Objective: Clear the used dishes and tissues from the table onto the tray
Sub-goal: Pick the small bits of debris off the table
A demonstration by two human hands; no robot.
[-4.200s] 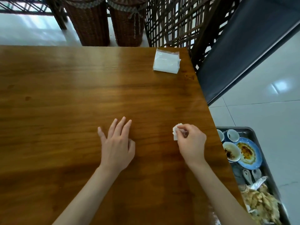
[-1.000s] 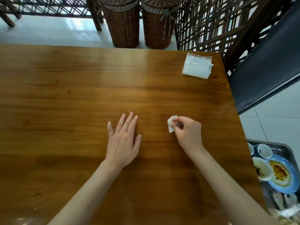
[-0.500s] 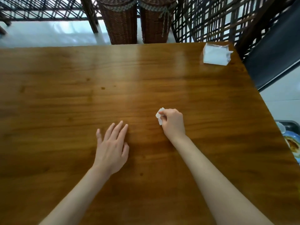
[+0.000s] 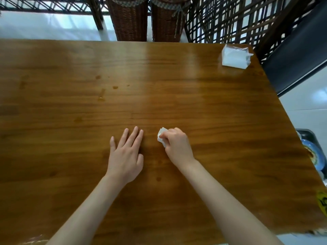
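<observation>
Table [image 4: 203, 106] seen w/o dishes; task judged mostly done. Crumpled tissue [image 4: 161, 137] is pinched by right hand [image 4: 177, 147], fingers curled round it, near-centre of table, not yet on tray. Left hand [image 4: 126, 156] is laid flat just left of it, fingers straight & close together, nothing held. Tray [image 4: 308, 134] is partly visible low at right edge, w/ blue plate [image 4: 316, 156] on it. Tissue pack [image 4: 234, 56] is at far right corner; small spill spots [image 4: 101, 98] noted far left. Left to do: tissue to tray.
</observation>
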